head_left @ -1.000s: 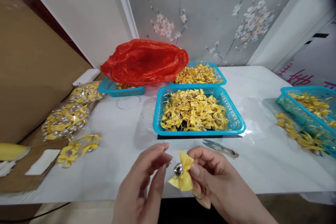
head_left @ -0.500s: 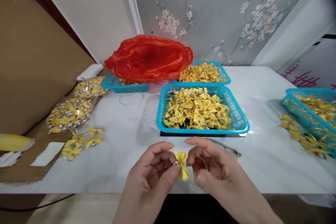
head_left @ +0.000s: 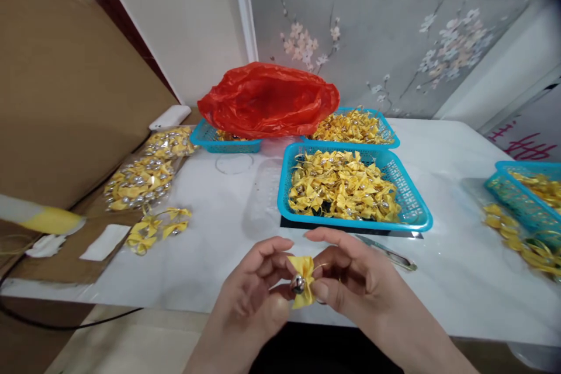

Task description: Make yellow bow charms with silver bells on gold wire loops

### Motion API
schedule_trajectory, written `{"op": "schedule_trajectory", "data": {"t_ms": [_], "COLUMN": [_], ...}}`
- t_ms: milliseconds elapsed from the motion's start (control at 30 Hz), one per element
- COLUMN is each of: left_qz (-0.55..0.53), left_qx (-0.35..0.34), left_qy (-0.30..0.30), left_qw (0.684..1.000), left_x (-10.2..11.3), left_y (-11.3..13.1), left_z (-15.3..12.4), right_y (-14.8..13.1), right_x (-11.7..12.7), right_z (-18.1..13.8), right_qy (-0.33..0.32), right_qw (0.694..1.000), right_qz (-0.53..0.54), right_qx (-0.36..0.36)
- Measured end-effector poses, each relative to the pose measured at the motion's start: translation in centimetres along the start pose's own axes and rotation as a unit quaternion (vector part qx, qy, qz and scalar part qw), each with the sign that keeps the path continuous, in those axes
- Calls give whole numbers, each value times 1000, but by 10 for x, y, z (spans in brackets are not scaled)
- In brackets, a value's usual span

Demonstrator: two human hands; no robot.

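Pinching the yellow bow (head_left: 307, 269) from its right side, my right hand (head_left: 360, 281) has it between my two hands, wings running near to far, bell (head_left: 298, 284) facing my left hand (head_left: 258, 299). That hand is half-curled just beside the bell; I cannot tell if it touches. The basket (head_left: 355, 224) lies beyond both.

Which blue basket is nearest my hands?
The front basket, just beyond your left hand and right hand; the back baskets and right-edge basket lie farther away.
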State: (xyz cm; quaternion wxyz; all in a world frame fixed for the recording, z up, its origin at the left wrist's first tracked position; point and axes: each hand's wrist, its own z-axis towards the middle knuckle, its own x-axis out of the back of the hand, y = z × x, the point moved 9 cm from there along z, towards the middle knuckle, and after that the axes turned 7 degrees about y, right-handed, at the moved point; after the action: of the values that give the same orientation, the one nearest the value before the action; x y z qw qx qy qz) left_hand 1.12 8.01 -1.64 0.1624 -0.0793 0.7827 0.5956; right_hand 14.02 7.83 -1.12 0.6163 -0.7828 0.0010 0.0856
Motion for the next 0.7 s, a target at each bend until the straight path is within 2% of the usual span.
{"op": "schedule_trajectory", "data": {"t_ms": [100, 233, 333, 600, 700], "left_qz": [29, 18, -19, -113, -71], "left_qx": [5, 30, 32, -21, -72], "left_qy": [-2, 52, 83, 147, 199], "left_qw": [1000, 998, 996, 982, 975], "left_x": [8, 29, 46, 108, 139], "left_y": [-3, -5, -4, 0, 5], "left_z": [-1, -8, -18, -36, -39], "right_y": [2, 6, 13, 35, 37], "right_x": [-12, -24, -35, -109, -137], "right_z": [3, 13, 26, 42, 42], "right_qy": [-20, -31, -26, -96, -134], "right_qw": [999, 998, 1000, 980, 975], "right_qz": [-30, -47, -10, 130, 117], "right_qx": [4, 22, 14, -118, -132]}}
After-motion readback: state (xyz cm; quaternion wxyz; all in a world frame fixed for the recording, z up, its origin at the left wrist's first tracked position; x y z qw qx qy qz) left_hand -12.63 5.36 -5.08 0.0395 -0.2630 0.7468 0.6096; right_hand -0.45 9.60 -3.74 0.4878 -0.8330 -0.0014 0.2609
